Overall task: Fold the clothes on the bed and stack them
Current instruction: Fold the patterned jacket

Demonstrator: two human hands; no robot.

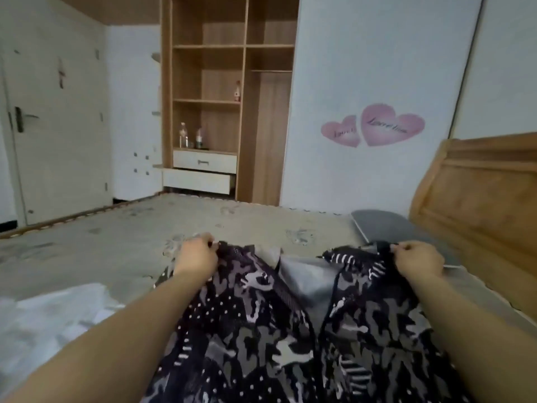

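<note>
Your bed [116, 245] fills frame middle: beige patterned cover, wooden headboard [476, 205] at right. Open wooden wardrobe [229, 91] upper centre, two white drawers, white door [55, 117] upper left, two pink heart stickers [374, 126] on wall. One camouflage garment [261, 330], dark, dotted and striped, lower centre. Your left hand [197, 255] pinches its top edge; right hand [415, 261] pinches other corner. Grey pillow [386, 225] just behind.
</note>
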